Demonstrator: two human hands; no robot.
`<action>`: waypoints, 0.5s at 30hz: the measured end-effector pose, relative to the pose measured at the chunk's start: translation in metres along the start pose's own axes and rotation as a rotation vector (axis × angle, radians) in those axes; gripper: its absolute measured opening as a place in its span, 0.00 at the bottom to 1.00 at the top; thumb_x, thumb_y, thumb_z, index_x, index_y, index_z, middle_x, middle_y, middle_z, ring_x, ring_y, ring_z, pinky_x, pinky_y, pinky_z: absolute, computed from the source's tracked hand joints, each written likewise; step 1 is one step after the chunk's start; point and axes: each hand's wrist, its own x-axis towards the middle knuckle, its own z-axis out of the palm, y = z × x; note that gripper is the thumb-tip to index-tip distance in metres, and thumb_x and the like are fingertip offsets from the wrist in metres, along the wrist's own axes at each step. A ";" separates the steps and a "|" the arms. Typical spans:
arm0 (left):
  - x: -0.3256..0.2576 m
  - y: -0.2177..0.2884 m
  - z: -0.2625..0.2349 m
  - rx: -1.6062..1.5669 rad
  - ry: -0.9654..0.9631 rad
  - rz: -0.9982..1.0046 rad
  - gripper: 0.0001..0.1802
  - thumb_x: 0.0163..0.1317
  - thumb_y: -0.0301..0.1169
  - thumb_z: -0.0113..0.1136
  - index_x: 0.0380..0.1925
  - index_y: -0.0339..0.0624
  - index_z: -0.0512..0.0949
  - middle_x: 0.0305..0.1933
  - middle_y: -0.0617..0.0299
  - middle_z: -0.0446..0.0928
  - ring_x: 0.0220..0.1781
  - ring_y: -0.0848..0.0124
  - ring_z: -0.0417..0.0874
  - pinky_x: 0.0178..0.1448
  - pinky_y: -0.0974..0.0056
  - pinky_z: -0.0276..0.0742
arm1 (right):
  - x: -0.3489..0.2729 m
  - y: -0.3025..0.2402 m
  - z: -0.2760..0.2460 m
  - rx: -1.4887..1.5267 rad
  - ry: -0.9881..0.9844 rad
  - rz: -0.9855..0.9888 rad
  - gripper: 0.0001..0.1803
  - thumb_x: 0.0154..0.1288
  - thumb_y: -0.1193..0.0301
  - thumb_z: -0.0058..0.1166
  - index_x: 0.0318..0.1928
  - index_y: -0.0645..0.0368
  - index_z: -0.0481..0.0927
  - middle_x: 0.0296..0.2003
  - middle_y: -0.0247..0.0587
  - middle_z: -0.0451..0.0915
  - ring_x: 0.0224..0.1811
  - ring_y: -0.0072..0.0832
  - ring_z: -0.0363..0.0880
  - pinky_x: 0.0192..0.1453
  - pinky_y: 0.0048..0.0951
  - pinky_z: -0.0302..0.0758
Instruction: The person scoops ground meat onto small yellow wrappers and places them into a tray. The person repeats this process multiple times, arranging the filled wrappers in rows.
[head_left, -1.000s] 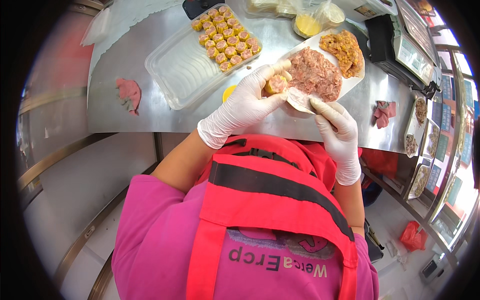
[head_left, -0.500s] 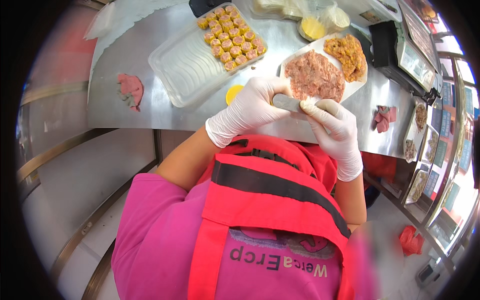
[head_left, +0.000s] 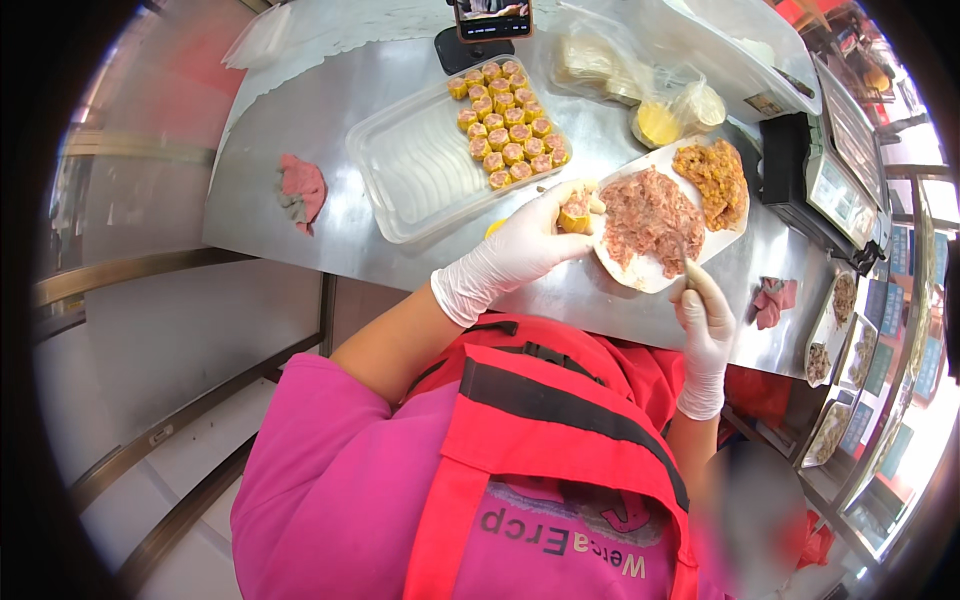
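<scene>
My left hand [head_left: 522, 245], in a white glove, pinches a siu mai [head_left: 575, 215] with a yellow wrapper and pink meat at its top. My right hand [head_left: 706, 325], also gloved, grips a flat metal spatula [head_left: 686, 264], whose end meets the near edge of the minced meat [head_left: 650, 212]. That pink meat lies on a white plate [head_left: 640, 281], beside an orange-brown chunky mixture [head_left: 712, 185]. Left of the plate, a clear plastic tray [head_left: 405, 205] holds rows of finished siu mai [head_left: 512, 132] along its right side. A yellow wrapper [head_left: 494, 228] shows partly behind my left hand.
Bags with pale wrappers [head_left: 590, 62] and yellow wrappers [head_left: 657, 124] lie behind the plate. A phone [head_left: 492, 20] stands behind the tray. Pink cloths rest at the left [head_left: 303, 190] and right [head_left: 773, 301]. A black-and-white machine [head_left: 825, 180] stands at the right.
The spatula has moved from my left hand's fingers down to the meat's near edge, with my right hand lower. The siu mai now shows in my left hand. The whole view has shifted.
</scene>
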 end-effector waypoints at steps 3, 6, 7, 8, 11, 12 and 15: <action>0.007 -0.005 -0.001 -0.095 -0.007 -0.047 0.24 0.59 0.21 0.59 0.57 0.35 0.69 0.49 0.62 0.77 0.46 0.74 0.78 0.50 0.68 0.76 | 0.002 0.007 0.008 -0.116 -0.039 -0.054 0.17 0.67 0.81 0.48 0.56 0.67 0.75 0.35 0.33 0.75 0.38 0.18 0.72 0.46 0.19 0.70; 0.001 0.005 0.005 -0.205 0.051 -0.089 0.16 0.59 0.23 0.61 0.48 0.38 0.74 0.37 0.64 0.79 0.33 0.77 0.79 0.35 0.72 0.76 | 0.007 0.004 0.016 -0.154 -0.046 -0.080 0.16 0.66 0.82 0.49 0.54 0.66 0.77 0.40 0.38 0.79 0.42 0.22 0.75 0.50 0.21 0.71; -0.001 0.004 0.003 -0.216 0.033 -0.077 0.15 0.59 0.24 0.62 0.47 0.38 0.74 0.35 0.65 0.78 0.31 0.78 0.78 0.32 0.73 0.74 | 0.009 0.001 0.019 -0.165 -0.056 -0.090 0.15 0.66 0.82 0.50 0.53 0.66 0.77 0.41 0.39 0.79 0.43 0.22 0.76 0.51 0.22 0.71; -0.002 0.003 0.001 -0.227 0.015 -0.065 0.14 0.59 0.25 0.62 0.45 0.39 0.74 0.32 0.65 0.77 0.29 0.79 0.77 0.30 0.74 0.72 | 0.010 -0.002 0.021 -0.168 -0.062 -0.096 0.15 0.65 0.82 0.50 0.52 0.66 0.77 0.42 0.41 0.80 0.45 0.25 0.77 0.52 0.23 0.71; 0.000 0.000 -0.003 -0.194 -0.032 -0.095 0.12 0.59 0.25 0.64 0.42 0.41 0.75 0.30 0.67 0.76 0.26 0.81 0.76 0.26 0.77 0.69 | 0.014 -0.008 0.026 -0.229 -0.089 -0.121 0.16 0.64 0.83 0.50 0.52 0.66 0.77 0.41 0.41 0.80 0.44 0.26 0.78 0.51 0.23 0.72; 0.001 -0.001 -0.003 -0.172 -0.047 -0.116 0.11 0.59 0.25 0.64 0.40 0.41 0.75 0.30 0.67 0.76 0.25 0.81 0.75 0.26 0.78 0.68 | 0.016 -0.011 0.028 -0.256 -0.094 -0.132 0.16 0.64 0.83 0.50 0.52 0.65 0.78 0.41 0.41 0.80 0.43 0.26 0.78 0.50 0.23 0.72; -0.002 0.010 0.004 0.039 -0.039 -0.064 0.07 0.58 0.28 0.66 0.34 0.41 0.78 0.29 0.67 0.76 0.25 0.82 0.75 0.27 0.77 0.70 | 0.018 -0.019 0.032 -0.342 -0.097 -0.157 0.16 0.63 0.83 0.51 0.52 0.65 0.78 0.38 0.41 0.79 0.41 0.27 0.78 0.47 0.23 0.72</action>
